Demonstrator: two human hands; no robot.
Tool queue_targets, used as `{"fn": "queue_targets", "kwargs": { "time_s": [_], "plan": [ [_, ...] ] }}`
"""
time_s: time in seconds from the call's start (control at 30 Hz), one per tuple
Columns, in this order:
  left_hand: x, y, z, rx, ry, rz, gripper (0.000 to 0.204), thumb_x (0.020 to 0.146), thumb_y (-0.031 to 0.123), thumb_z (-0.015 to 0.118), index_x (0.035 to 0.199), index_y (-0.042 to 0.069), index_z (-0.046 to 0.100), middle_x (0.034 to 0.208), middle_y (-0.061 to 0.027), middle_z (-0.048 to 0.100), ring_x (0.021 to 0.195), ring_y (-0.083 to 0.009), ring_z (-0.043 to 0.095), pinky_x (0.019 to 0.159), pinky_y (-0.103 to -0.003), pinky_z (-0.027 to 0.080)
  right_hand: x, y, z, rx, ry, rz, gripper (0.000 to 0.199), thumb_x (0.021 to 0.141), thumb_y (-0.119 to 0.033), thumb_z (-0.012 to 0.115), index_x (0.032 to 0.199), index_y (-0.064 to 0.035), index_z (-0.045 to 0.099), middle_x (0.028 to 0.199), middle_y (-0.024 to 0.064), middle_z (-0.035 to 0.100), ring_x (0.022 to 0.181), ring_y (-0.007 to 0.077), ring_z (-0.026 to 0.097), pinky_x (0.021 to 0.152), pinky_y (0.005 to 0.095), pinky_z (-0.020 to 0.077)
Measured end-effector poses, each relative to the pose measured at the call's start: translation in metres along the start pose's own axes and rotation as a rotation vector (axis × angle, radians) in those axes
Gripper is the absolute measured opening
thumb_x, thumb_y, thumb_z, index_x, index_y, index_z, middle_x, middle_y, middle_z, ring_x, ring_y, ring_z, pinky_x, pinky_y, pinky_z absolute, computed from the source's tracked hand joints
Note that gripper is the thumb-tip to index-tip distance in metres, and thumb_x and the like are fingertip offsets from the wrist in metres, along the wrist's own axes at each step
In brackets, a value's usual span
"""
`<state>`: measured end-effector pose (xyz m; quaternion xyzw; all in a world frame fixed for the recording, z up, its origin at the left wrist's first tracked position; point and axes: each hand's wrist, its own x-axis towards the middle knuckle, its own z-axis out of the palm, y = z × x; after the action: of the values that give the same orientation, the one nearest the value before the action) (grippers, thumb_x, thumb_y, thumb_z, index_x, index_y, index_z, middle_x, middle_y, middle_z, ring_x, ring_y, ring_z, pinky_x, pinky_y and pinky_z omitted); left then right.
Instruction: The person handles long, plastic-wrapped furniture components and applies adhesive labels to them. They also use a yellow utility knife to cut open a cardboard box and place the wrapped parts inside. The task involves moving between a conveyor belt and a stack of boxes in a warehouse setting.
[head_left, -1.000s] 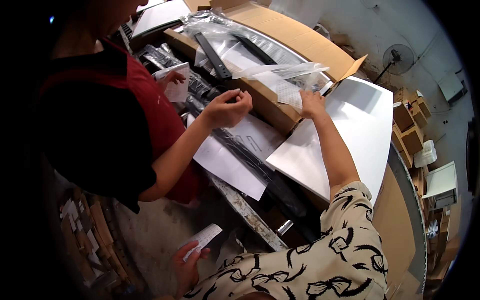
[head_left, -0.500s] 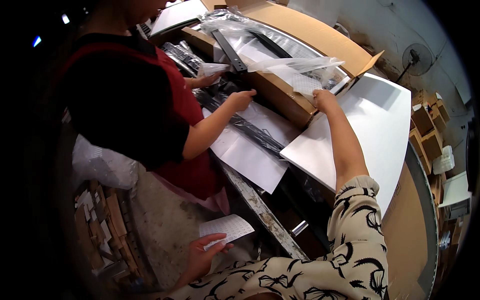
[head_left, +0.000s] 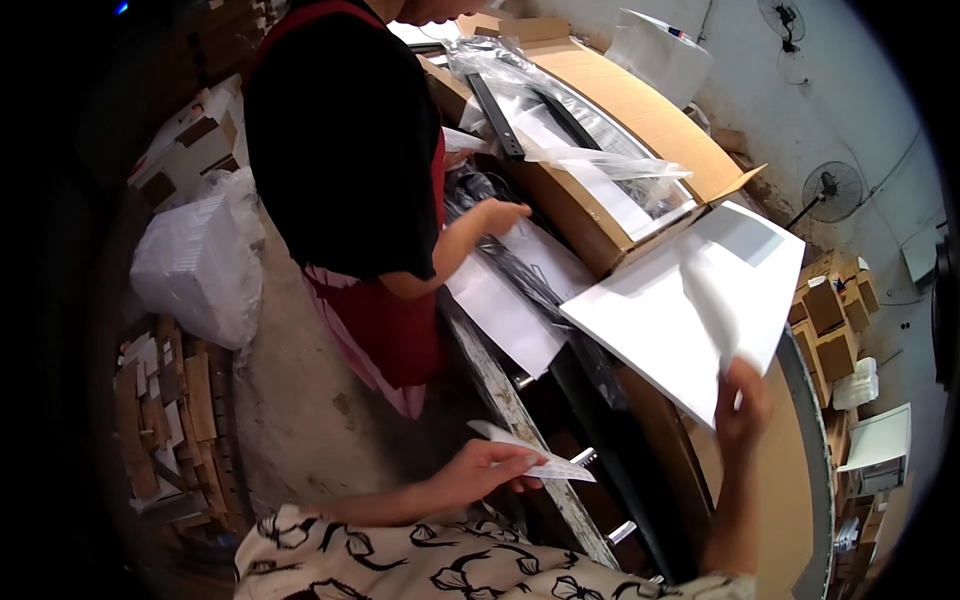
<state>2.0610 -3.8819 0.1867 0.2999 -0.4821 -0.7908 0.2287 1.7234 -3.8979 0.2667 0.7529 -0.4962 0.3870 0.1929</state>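
Right hand [head_left: 742,398] pinches the top white sheet [head_left: 715,310] off the stack [head_left: 650,330]; left hand [head_left: 490,466], below the stack, grips a paper slip [head_left: 545,462], probably folded. Peel slowly, one sheet only.

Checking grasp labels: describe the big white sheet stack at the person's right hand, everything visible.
The white sheet stack is large, flat and rectangular, paper or thin card by its look, plain and unprinted. It lies tilted on the workbench, its far corner against the open cardboard box. The right hand pinches its near corner, lifting and curling the top sheet. Whether lower sheets lift too is unclear.
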Motion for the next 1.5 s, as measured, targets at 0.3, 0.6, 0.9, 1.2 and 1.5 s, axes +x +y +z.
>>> {"fn": "queue_targets", "kwargs": {
  "time_s": [0.3, 0.6, 0.9, 1.2, 1.5],
  "plan": [
    [0.005, -0.036, 0.130, 0.026, -0.606, -0.215, 0.048, 0.091, 0.040, 0.050, 0.112, -0.002, 0.057, 0.103, -0.0074, 0.061, 0.082, -0.0127, 0.062, 0.063, -0.022, 0.048, -0.197, -0.204, -0.116, -0.253, 0.152, 0.676, 0.035, 0.067, 0.017, 0.054, 0.094, -0.0028, 0.064, 0.098, 0.0135, 0.056, 0.089, 0.0285, 0.053, 0.077, 0.0351, 0.0447],
    [-0.120, -0.160, 0.285, 0.268, -0.748, -0.706, 0.039, 0.090, 0.032, 0.055, 0.105, -0.003, 0.060, 0.096, -0.0102, 0.062, 0.076, -0.0159, 0.064, 0.058, -0.025, 0.050, -0.387, -0.384, -0.260, -0.809, 0.597, 1.068, 0.023, 0.076, 0.013, 0.054, 0.094, 0.0018, 0.063, 0.100, 0.0150, 0.055, 0.090, 0.0274, 0.056, 0.076, 0.0349, 0.0477],
    [-0.252, -0.254, 0.476, 0.323, -1.248, -0.801, 0.033, 0.091, 0.026, 0.054, 0.108, -0.001, 0.058, 0.102, -0.0096, 0.063, 0.084, -0.0181, 0.063, 0.067, -0.027, 0.049, -0.483, -0.536, -0.367, -0.976, 0.670, 1.242, 0.030, 0.070, 0.012, 0.059, 0.092, -0.0063, 0.068, 0.105, 0.0133, 0.054, 0.093, 0.0254, 0.052, 0.070, 0.0279, 0.0445],
    [-0.303, -0.403, 0.645, 0.590, -1.544, -0.871, 0.028, 0.089, 0.023, 0.057, 0.102, -0.001, 0.061, 0.090, -0.0081, 0.066, 0.076, -0.0120, 0.063, 0.067, -0.024, 0.049, -0.644, -0.616, -0.463, -0.087, 1.512, 1.701, 0.032, 0.084, 0.004, 0.049, 0.116, 0.0032, 0.055, 0.106, 0.0099, 0.060, 0.100, 0.0117, 0.053, 0.085, 0.0235, 0.0411],
    [-0.406, -0.498, 0.917, 0.687, -1.949, -0.945, 0.027, 0.087, 0.024, 0.061, 0.103, 0.002, 0.064, 0.092, -0.0056, 0.067, 0.082, -0.0099, 0.062, 0.069, -0.023, 0.048, -0.769, -0.650, -0.674, -0.283, 1.763, 1.724, 0.024, 0.077, 0.004, 0.065, 0.100, 0.0021, 0.061, 0.094, 0.0074, 0.063, 0.084, 0.0113, 0.057, 0.075, 0.0232, 0.0456]
  ]
}}
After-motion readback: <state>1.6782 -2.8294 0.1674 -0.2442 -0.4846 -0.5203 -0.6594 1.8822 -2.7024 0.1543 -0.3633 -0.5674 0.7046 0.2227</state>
